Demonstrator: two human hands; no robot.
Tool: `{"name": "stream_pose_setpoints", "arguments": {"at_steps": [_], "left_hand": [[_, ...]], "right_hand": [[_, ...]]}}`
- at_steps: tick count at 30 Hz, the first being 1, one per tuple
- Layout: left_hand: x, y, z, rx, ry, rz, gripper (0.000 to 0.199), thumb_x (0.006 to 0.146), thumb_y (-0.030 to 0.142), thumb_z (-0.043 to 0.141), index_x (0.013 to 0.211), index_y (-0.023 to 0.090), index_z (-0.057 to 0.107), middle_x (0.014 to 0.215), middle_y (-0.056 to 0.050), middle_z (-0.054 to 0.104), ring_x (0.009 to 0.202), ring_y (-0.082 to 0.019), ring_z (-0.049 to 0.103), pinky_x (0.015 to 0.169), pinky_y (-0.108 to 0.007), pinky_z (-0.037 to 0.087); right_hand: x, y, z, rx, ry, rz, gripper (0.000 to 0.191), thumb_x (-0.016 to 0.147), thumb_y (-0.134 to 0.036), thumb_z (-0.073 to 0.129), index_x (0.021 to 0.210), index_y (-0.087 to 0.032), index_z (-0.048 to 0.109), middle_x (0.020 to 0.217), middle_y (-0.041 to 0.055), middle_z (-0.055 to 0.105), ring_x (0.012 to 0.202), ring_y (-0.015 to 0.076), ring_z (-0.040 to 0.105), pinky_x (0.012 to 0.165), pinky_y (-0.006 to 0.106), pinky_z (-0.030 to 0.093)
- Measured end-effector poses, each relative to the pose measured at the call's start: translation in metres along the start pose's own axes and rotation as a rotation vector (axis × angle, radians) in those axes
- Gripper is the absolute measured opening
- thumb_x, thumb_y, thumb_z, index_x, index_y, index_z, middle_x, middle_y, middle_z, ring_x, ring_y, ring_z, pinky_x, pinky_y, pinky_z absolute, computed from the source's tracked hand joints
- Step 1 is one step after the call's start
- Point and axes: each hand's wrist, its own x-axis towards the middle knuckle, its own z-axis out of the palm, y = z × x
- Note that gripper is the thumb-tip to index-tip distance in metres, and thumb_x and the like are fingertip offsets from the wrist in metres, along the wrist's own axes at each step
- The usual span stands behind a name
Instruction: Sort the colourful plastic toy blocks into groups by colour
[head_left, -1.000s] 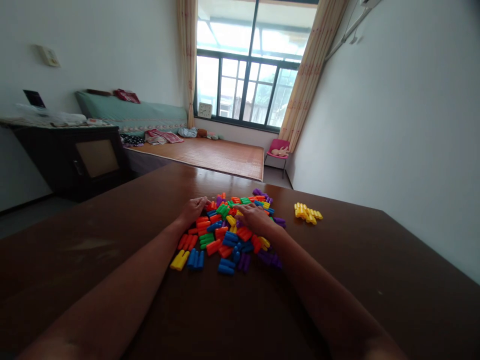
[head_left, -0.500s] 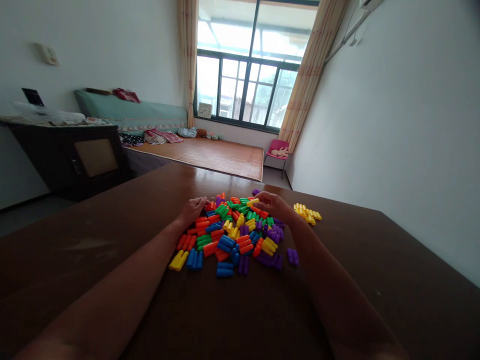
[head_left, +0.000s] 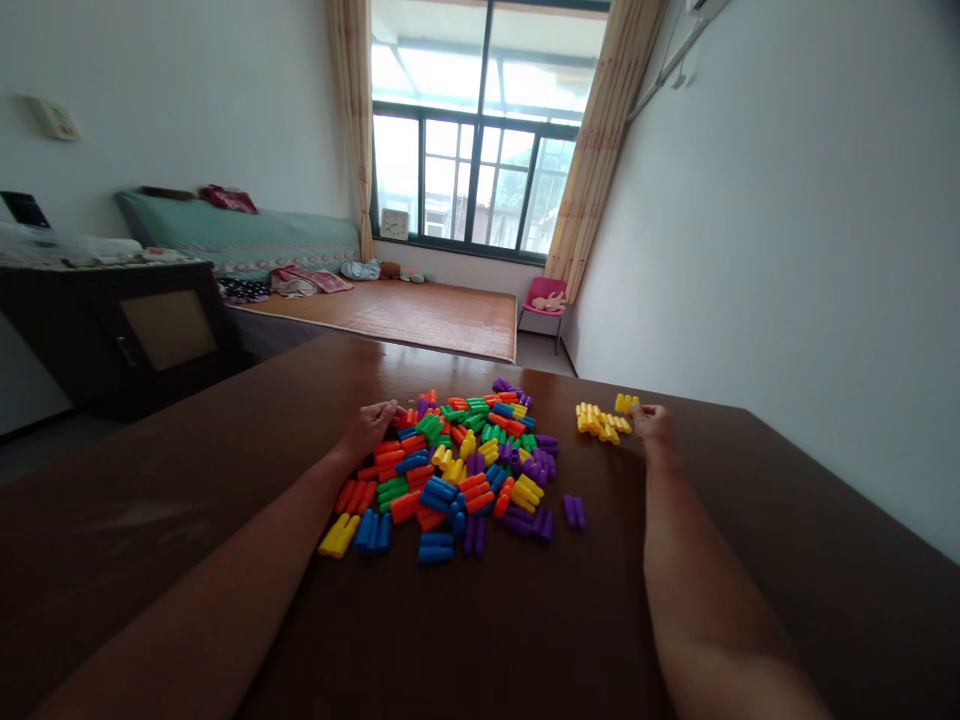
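A mixed pile of plastic pieces (head_left: 450,470) in red, blue, green, yellow and purple lies spread on the brown table (head_left: 525,620). To its right is a small group of yellow pieces (head_left: 598,422). My right hand (head_left: 654,424) is closed on a yellow piece (head_left: 625,403) at the back right edge of that group. At the left back edge of the pile rests my left hand (head_left: 375,420), its fingers pressed together near red pieces; what they hold, if anything, is too small to make out.
A single purple piece (head_left: 574,512) lies right of the pile. Beyond the table are a bed with a woven mat (head_left: 435,315), a pink chair (head_left: 545,297) and a dark cabinet (head_left: 105,335) at the left.
My right hand has moved right from the back of the pile to the yellow group, carrying a yellow piece. My left hand stays at the pile's left edge. The view has shifted slightly.
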Motion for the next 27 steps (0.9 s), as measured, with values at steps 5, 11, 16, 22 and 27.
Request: {"name": "stream_pose_setpoints", "arguments": {"at_steps": [5,11,16,22,27], "left_hand": [[-0.002,0.003,0.000,-0.002,-0.003,-0.009,0.063,0.072,0.074,0.048,0.080,0.017,0.074,0.072,-0.007,0.073,0.071,-0.024,0.067,0.067,-0.033,0.051],[-0.002,0.001,0.002,-0.019,0.046,-0.036,0.060,0.069,0.072,0.052,0.076,0.017,0.074,0.070,-0.007,0.073,0.069,-0.024,0.067,0.064,-0.033,0.051],[-0.003,0.003,0.001,-0.003,0.042,-0.042,0.056,0.071,0.069,0.051,0.076,0.019,0.074,0.070,-0.006,0.074,0.069,-0.024,0.067,0.065,-0.033,0.052],[-0.004,0.007,0.000,-0.016,0.027,-0.050,0.054,0.071,0.069,0.052,0.075,0.019,0.074,0.069,-0.006,0.074,0.070,-0.024,0.068,0.065,-0.032,0.051],[-0.004,0.007,0.002,-0.002,0.034,-0.031,0.061,0.071,0.073,0.048,0.076,0.017,0.073,0.069,-0.006,0.073,0.069,-0.023,0.067,0.064,-0.031,0.050]], "right_hand": [[-0.016,-0.004,0.009,-0.304,-0.001,-0.093,0.029,0.080,-0.045,0.056,0.086,-0.018,0.064,0.089,0.0124,0.071,0.082,0.0252,0.066,0.072,0.036,0.051],[-0.025,-0.014,0.010,-0.400,-0.026,-0.087,0.034,0.083,-0.048,0.052,0.093,-0.019,0.066,0.090,0.0122,0.070,0.081,0.0255,0.066,0.069,0.035,0.050],[-0.027,-0.011,0.007,-0.448,-0.070,-0.109,0.041,0.085,-0.052,0.048,0.098,-0.019,0.068,0.099,0.0143,0.069,0.086,0.0285,0.065,0.072,0.039,0.049],[-0.036,-0.040,-0.003,-0.390,-0.010,-0.177,0.043,0.090,-0.047,0.043,0.105,-0.015,0.066,0.100,0.0155,0.069,0.088,0.0283,0.065,0.075,0.039,0.048],[-0.078,-0.108,0.004,-0.229,-0.550,-0.758,0.040,0.093,-0.044,0.045,0.106,-0.011,0.064,0.101,0.0133,0.068,0.093,0.0239,0.061,0.081,0.034,0.049]]}}
